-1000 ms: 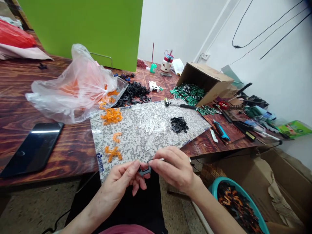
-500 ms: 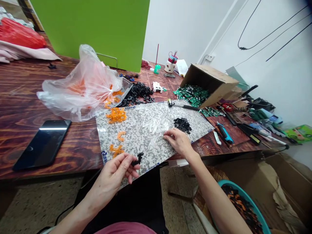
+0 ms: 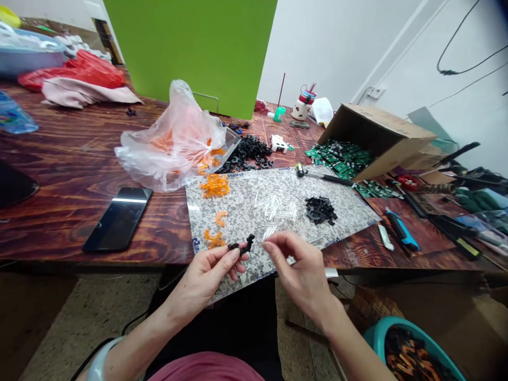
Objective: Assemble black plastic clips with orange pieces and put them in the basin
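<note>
In the head view my left hand [image 3: 208, 275] is closed on a small black plastic part [image 3: 248, 244], its curved end sticking up past the fingertips. Close to its right is my right hand [image 3: 304, 272], thumb and forefinger pinched together; whatever they hold is too small to make out. Thin clear-white strips [image 3: 273, 205] lie spread over the speckled mat [image 3: 238, 203], a few of them just behind the right fingertips. Orange clip-like pieces [image 3: 215, 186] form a pile at the mat's left, with a few loose ones nearer me. A heap of black pieces [image 3: 320, 210] sits on the right.
A small hammer [image 3: 322, 175] lies along the mat's back edge. Behind are a plastic bag [image 3: 174, 143] of orange pieces and a cardboard box [image 3: 391, 129] spilling green circuit boards. A phone [image 3: 118, 219] lies left; a teal tub [image 3: 413, 325] stands low right.
My right hand has lifted off the strips and come toward me, near the black part in my left hand. The left hand still holds that part. The view has swung left.
</note>
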A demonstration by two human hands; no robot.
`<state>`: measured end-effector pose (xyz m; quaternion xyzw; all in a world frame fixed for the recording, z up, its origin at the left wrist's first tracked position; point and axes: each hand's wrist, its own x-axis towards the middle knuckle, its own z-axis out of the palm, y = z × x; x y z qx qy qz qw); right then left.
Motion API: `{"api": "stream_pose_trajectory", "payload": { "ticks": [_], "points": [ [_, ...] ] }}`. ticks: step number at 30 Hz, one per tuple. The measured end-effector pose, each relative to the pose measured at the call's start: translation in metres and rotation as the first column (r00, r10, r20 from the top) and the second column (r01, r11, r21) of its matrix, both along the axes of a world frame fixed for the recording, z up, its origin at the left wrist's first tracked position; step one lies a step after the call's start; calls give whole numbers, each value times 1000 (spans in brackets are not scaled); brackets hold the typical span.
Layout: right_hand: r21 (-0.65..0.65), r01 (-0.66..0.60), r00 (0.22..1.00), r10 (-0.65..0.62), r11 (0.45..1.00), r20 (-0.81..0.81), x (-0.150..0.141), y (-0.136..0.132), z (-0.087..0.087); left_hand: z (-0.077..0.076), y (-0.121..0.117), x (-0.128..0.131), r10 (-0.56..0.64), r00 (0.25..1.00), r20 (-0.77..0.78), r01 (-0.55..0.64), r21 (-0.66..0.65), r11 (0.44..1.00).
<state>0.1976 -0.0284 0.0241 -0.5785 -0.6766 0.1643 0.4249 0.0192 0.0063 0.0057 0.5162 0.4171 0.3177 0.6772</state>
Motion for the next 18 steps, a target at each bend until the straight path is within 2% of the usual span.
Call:
{"api": "stream_pose_trajectory", "payload": {
  "ticks": [2,5,11,18],
  "points": [
    [4,-54,998,55,999,-22,-18,-8,0,-2,-1,-2,-28,1000,-5,28,43,999],
    [0,-73,997,73,997,-27,-30,-12,-8,-3,-2,-4,-32,998,-48,37,109,993],
    [-13,-45,999,45,999,-28,-32,-12,-14,-1,-5,-5,-6,993,-119,26,166,986],
    [-29,-26,999,26,999,-23,-35,-15,-12,-7,-8,-6,-1,998,-67,12,156,988]
  ]
}}
